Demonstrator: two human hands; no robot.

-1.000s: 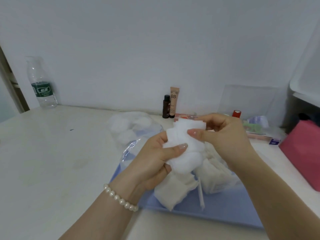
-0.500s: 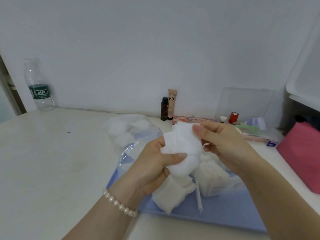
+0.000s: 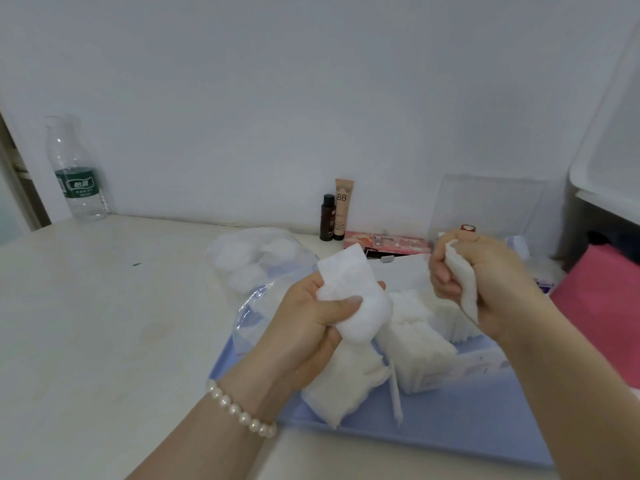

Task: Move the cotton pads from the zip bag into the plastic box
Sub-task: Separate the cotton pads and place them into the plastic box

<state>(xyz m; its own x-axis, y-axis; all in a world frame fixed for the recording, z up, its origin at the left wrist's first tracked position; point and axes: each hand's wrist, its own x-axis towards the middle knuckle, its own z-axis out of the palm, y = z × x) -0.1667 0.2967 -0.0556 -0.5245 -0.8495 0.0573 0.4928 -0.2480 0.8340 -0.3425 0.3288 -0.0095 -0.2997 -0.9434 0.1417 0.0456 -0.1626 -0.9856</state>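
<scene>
My left hand grips a squeezed stack of white cotton pads above the blue tray. My right hand holds a separate wad of pads up and to the right of the stack. Below the hands a clear plastic box on the tray holds upright rows of pads. A loose pile of pads lies on the tray under my left hand. The clear zip bag lies crumpled at the tray's left edge.
A second clear bag with cotton balls lies behind the zip bag. A water bottle stands far left. A dark bottle and a BB tube stand by the wall. A pink object sits at the right.
My right hand has pulled a wad of pads off the stack and moved right, away from my left hand. The left hand still holds the remaining stack.
</scene>
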